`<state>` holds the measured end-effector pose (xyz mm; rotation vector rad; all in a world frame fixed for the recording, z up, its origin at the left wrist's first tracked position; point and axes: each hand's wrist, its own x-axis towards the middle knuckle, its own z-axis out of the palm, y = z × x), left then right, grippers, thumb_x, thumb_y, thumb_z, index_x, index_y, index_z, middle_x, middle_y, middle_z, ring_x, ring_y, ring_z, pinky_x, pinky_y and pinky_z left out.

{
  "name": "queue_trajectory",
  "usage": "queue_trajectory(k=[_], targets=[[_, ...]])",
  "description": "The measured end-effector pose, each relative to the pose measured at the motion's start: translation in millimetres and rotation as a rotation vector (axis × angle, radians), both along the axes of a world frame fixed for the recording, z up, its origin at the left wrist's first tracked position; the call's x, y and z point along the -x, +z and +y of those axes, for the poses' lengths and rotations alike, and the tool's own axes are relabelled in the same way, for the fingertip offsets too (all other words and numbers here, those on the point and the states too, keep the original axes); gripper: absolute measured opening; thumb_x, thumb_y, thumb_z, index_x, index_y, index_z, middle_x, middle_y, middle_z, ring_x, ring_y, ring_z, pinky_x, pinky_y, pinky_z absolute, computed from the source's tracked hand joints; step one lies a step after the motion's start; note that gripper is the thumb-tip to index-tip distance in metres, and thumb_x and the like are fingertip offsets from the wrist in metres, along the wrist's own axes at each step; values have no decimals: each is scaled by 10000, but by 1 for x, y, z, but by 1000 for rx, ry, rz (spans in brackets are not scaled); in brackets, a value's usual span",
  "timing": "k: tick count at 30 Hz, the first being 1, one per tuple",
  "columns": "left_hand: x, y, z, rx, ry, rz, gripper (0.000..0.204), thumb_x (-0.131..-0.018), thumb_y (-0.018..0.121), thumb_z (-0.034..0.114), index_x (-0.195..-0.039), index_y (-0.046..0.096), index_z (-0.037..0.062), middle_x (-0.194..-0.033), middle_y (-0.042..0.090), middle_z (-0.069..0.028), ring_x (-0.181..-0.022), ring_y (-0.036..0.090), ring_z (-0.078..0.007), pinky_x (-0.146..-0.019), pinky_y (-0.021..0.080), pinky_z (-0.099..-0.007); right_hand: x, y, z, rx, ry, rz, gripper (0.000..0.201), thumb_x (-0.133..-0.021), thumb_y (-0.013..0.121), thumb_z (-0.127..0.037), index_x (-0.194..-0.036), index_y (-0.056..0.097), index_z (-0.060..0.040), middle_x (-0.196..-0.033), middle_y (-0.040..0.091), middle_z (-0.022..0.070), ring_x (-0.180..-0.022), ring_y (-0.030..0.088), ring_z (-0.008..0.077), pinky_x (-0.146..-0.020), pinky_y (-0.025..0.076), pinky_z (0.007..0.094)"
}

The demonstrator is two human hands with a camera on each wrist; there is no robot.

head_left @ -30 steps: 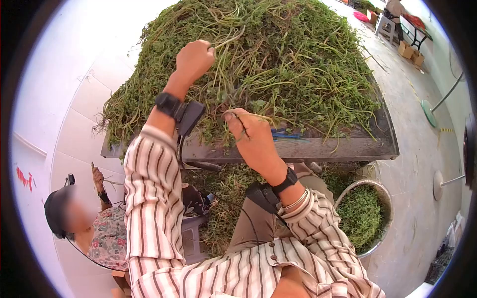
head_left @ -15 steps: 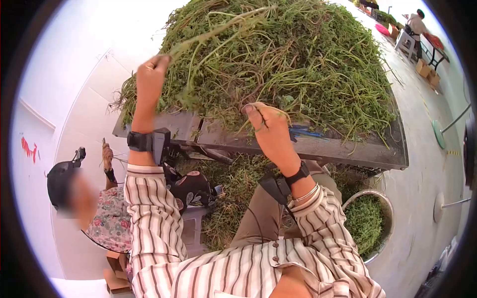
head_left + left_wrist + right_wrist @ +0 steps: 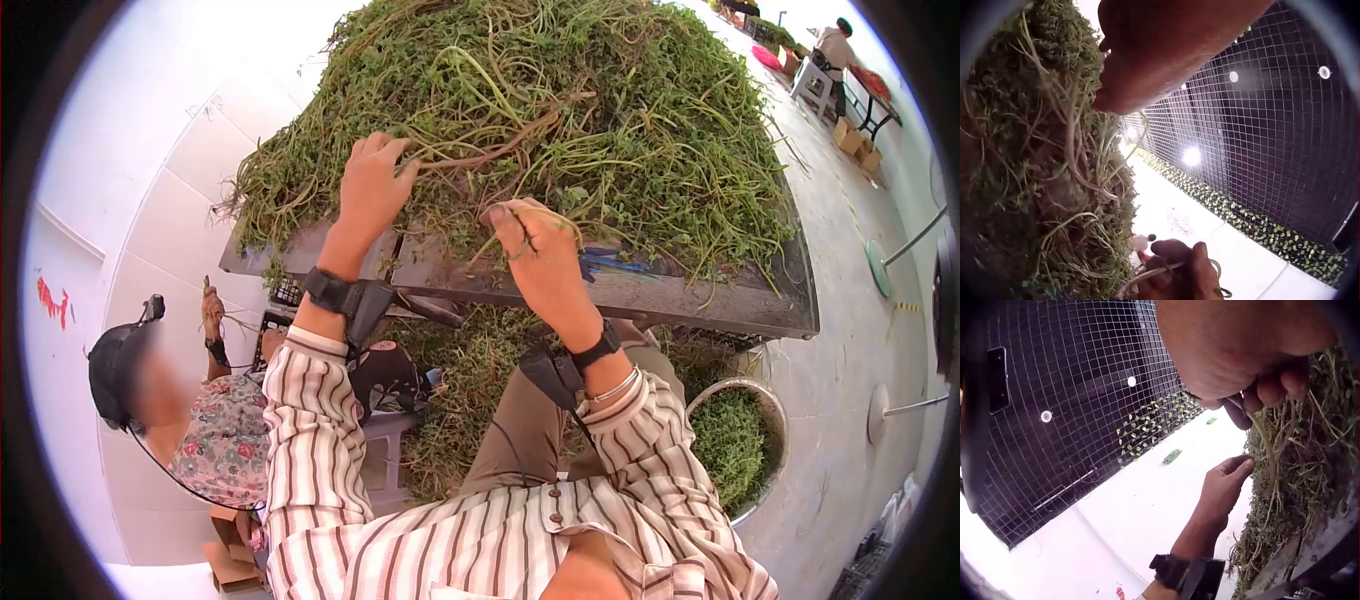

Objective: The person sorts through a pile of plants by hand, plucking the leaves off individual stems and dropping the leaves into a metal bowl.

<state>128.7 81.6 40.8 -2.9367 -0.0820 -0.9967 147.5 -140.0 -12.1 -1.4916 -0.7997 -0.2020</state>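
Note:
My left hand [image 3: 372, 190] is over the left part of a heap of leafy green stems [image 3: 640, 150]. Its thumb and fingers stand slightly apart in the head view, close to one end of a long brownish stem [image 3: 500, 150] that slants across the heap. My right hand [image 3: 545, 255] is at the heap's front edge, fingers curled, with a pale green stem [image 3: 1163, 270] gripped between thumb and fingers. Part of that stem loops over the knuckles. Loose stems [image 3: 1266, 437] hang just below the right fingers in the right wrist view.
The heap lies on a dark table [image 3: 700, 300] with blue strips [image 3: 612, 262] near its front edge. A round tub [image 3: 740, 445] of greens stands at right; more stems [image 3: 450, 420] lie beneath the table. Another person [image 3: 215, 430] sits at left, beside a stool [image 3: 385, 455].
My left hand swung left and back with a long stem, then came right and down to the heap, its fingers loosening. The right hand stayed at the front edge, still gripping.

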Motion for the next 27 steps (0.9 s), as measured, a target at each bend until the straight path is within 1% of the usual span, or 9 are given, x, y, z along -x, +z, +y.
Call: queue_trajectory(k=[4,6,10,11,14,21,24,26,27], targets=[[-19,-3,-19,-44,-93,-29,259,-807,582,184,-996,633,15,-982,579,-138,-973,518,-303,-833,422,-389,1,2,-4,23,-7,33,179,-877,541,-123,-864,598,45,-751,570,143,-720,532,288,-644,432,364],[-31,-8,-30,209,-163,112,261,-803,576,181,-997,634,17,-952,585,-143,-949,530,-311,-826,423,-396,0,0,-3,0,-15,12,174,-877,537,-116,-862,602,45,-753,575,144,-724,531,299,-648,433,372],[-60,-22,-46,245,-231,145,281,-790,580,219,-983,635,23,-889,594,-154,-883,549,-336,-776,434,-413,-1,1,-5,-2,-17,-24,173,-875,536,-111,-862,602,49,-756,578,150,-723,533,301,-656,435,377],[-66,-29,-49,246,-233,143,281,-790,580,219,-983,635,23,-889,594,-154,-883,549,-336,-776,434,-413,0,4,-6,4,-15,0,172,-873,538,-108,-862,602,52,-747,578,152,-724,534,300,-658,435,380],[-79,-38,-55,163,-117,202,280,-777,595,244,-963,631,38,-891,602,-150,-890,546,-348,-757,438,-441,-2,1,-4,-25,-13,7,171,-870,540,-102,-864,601,58,-734,575,152,-719,536,296,-653,436,380],[-84,-40,-51,97,-93,270,268,-768,574,207,-967,625,36,-902,595,-137,-880,543,-354,-752,437,-449,-4,3,-6,-58,9,-13,183,-879,535,-110,-867,602,60,-742,569,148,-687,532,272,-607,434,350],[-80,-37,-49,192,-83,303,256,-762,568,182,-960,618,27,-932,585,-142,-862,539,-361,-745,436,-446,-4,4,-7,-12,2,28,189,-884,532,-119,-868,603,56,-748,565,147,-681,528,274,-604,430,354],[-83,-44,-45,337,-199,295,252,-759,582,169,-936,604,-8,-956,568,-170,-835,545,-356,-722,436,-441,-4,1,-4,-43,-2,9,189,-885,532,-122,-865,603,52,-747,560,145,-670,524,277,-602,427,358],[-85,-48,-45,336,-205,289,252,-759,582,169,-936,604,-8,-956,568,-170,-835,545,-356,-722,436,-441,-5,-1,-3,-70,-7,-8,190,-886,533,-126,-862,603,49,-745,555,144,-659,519,279,-599,424,361]])
